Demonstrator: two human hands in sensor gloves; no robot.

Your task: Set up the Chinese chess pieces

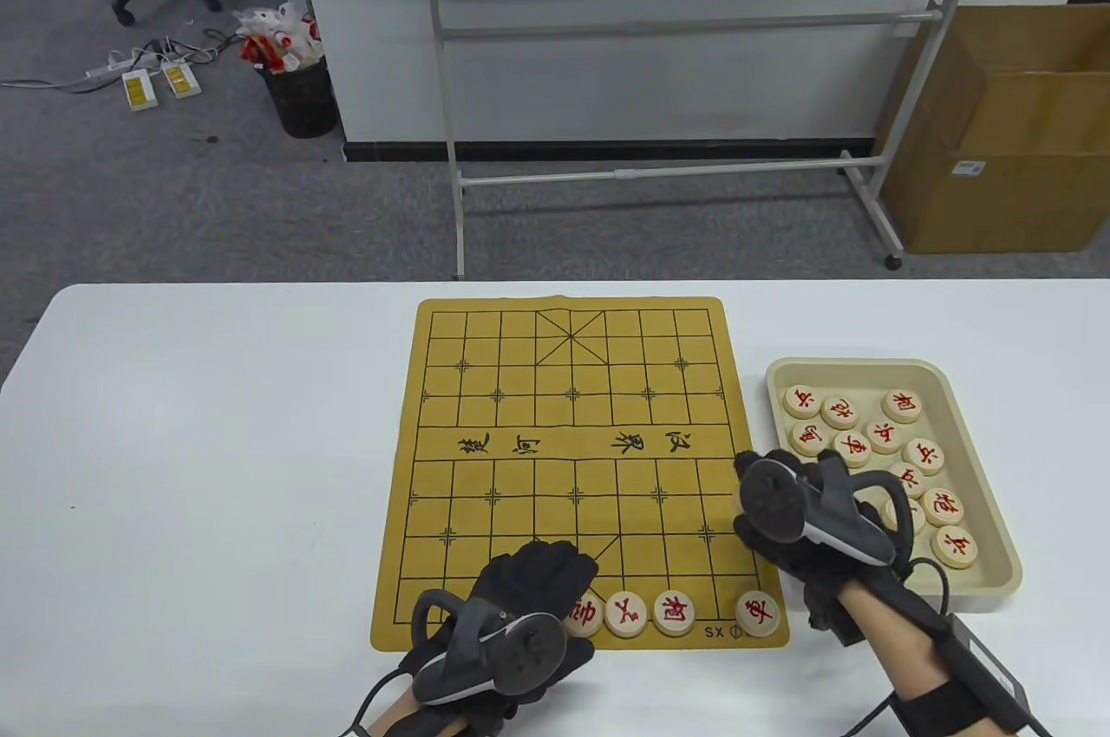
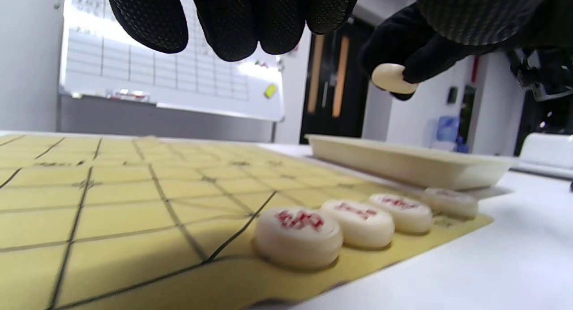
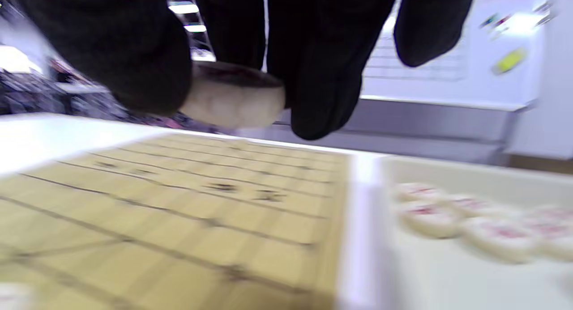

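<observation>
While the left hand (image 1: 529, 598) rests with fingers relaxed by the near row, the right hand (image 1: 802, 511) pinches a piece (image 3: 233, 95) above the board (image 1: 572, 390) beside the tray (image 1: 980, 416); next, probably, set it in the row's gap.

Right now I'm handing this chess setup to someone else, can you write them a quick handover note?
Right hand: pinches one piece in its fingers, raised over the board's right edge beside the tray.
Left hand: holds nothing, fingers relaxed over the board's near edge.
Done: four red pieces on the board's near row, with one point between the third and fourth unfilled.
Left: place the held piece, then the rest in the tray.
</observation>
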